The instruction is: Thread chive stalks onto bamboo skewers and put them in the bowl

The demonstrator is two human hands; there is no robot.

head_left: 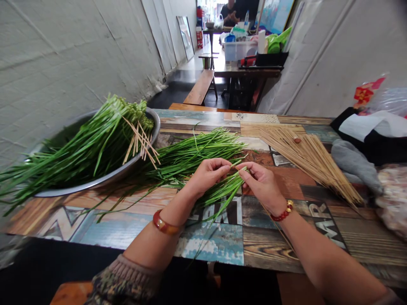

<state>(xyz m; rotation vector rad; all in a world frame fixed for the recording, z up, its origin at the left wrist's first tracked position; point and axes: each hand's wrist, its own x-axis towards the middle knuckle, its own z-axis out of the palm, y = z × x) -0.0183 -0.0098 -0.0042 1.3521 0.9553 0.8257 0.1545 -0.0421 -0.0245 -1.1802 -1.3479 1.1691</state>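
My left hand (pixel 210 174) pinches a garlic chive stalk between thumb and fingertips, close to the other hand. My right hand (pixel 263 184) is closed on the pale ends of a small bunch of garlic chives (pixel 222 192), whose leaves hang toward the table's near edge. A thin bamboo skewer (pixel 282 235) runs back beneath my right wrist; its tip is hidden by the fingers. Behind my hands lies a loose pile of garlic chives (pixel 200 148). Many bamboo skewers (pixel 305 156) are fanned out to the right.
A metal basin (pixel 155 125) at left holds chive bundles, with several skewers (pixel 141 142) poking over its rim. At right are a grey cloth (pixel 352 163) and a bag of pale pieces (pixel 394 195). Beyond the patterned table (pixel 127 228) stand a bench (pixel 200 87) and a person (pixel 229 16).
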